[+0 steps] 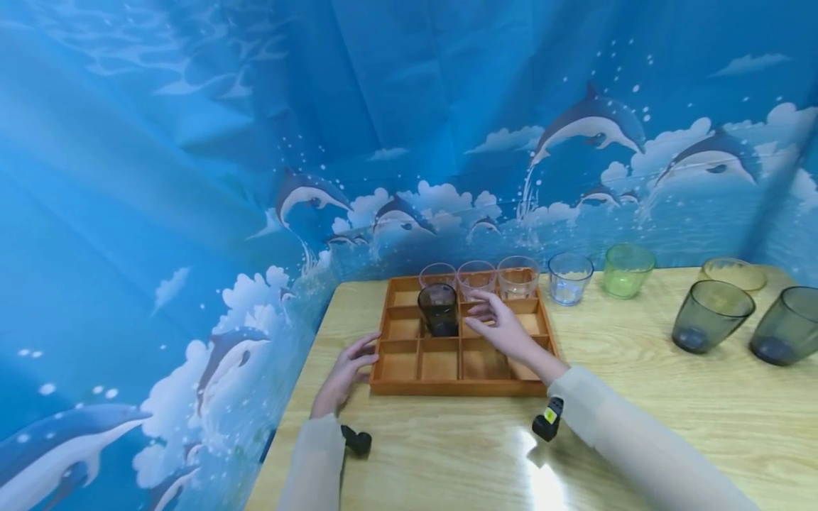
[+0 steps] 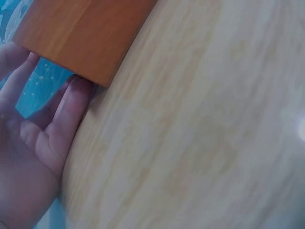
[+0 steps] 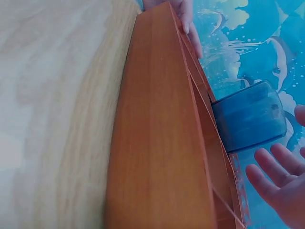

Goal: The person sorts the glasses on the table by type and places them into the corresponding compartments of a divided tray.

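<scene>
A wooden divided tray [image 1: 437,387] lies on the table, its compartments in three rows. In the middle row stands a dark tinted glass [image 1: 439,310], which appears blue-grey [image 3: 250,117] in the right wrist view. My right hand [image 1: 501,328] is above the tray just right of that glass, fingers spread, with a visible gap to it in the right wrist view. On the tray's left side rests my left hand [image 1: 345,370], its extended fingers touching the wooden wall [image 2: 86,38]. Three clear glasses, left [image 1: 437,272], middle [image 1: 476,278] and right [image 1: 518,278], occupy the back row.
Right of the tray stand a blue-tinted glass [image 1: 570,278] and a green glass [image 1: 628,270]. Farther right are a yellowish glass [image 1: 733,274] and two grey glasses, one nearer [image 1: 712,316] and one at the edge [image 1: 789,326]. A dolphin-print curtain [image 1: 409,128] hangs behind the table [image 1: 441,454].
</scene>
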`<state>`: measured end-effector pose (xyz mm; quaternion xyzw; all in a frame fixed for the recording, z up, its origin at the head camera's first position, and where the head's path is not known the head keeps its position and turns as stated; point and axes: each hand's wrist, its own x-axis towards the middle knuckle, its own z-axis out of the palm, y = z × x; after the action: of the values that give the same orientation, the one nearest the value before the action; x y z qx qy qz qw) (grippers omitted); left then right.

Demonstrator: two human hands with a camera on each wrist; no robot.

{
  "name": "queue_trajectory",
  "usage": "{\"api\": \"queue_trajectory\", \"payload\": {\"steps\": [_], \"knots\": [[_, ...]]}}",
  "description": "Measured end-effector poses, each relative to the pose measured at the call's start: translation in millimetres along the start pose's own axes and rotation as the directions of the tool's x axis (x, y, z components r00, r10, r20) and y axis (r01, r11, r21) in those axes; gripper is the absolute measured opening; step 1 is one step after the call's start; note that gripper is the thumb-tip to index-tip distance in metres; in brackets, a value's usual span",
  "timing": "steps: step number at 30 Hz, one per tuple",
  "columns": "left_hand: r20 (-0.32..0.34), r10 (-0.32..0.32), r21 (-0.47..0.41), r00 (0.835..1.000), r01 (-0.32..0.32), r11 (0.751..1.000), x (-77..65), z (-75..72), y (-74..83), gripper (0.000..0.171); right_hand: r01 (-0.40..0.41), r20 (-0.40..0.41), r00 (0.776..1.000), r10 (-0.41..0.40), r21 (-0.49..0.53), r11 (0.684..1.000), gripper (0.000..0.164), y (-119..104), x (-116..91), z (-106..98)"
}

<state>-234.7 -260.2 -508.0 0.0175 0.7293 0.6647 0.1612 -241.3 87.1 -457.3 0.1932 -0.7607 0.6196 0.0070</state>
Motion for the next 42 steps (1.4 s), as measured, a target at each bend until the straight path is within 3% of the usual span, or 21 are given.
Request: {"api": "queue_trajectory", "payload": {"steps": [7, 13, 21, 33, 39, 42], "knots": [[-0.049, 0.024, -0.004, 0.999, -0.025, 1.0, 10.0, -1.8, -16.3, 0.049, -0.014, -0.061, 0.998, 0.012, -0.027, 1.0, 0.05, -8, -21, -10], [-0.047, 0.038, -0.007, 0.998, -0.038, 0.999, 9.9, -1.8, -18.3, 0.049, 0.063, -0.13, 0.99, -0.062, 0.001, 0.998, 0.038, -24, -39, -19], [-0.066, 0.045, -0.015, 0.997, -0.046, 0.999, 9.7, -0.9, -19.6, 0.049, 0.094, -0.232, 0.969, -0.086, 0.025, 0.995, 0.039, 5, -60, -41], [-0.082, 0.036, -0.014, 0.996, -0.037, 0.999, 9.7, -1.6, -18.7, 0.046, 0.104, -0.374, 0.922, -0.101, -0.014, 0.995, 0.035, 15, -86, -70], [-0.074, 0.04, -0.012, 0.996, -0.041, 0.999, 9.4, -0.6, -18.3, 0.047, 0.116, -0.414, 0.905, -0.094, 0.028, 0.993, 0.033, 21, -99, -86], [-0.079, 0.031, -0.015, 0.996, -0.032, 0.999, 9.2, -0.2, -18.2, 0.046, 0.1, -0.426, 0.9, -0.089, 0.002, 0.995, 0.035, 22, -106, -93]]}}
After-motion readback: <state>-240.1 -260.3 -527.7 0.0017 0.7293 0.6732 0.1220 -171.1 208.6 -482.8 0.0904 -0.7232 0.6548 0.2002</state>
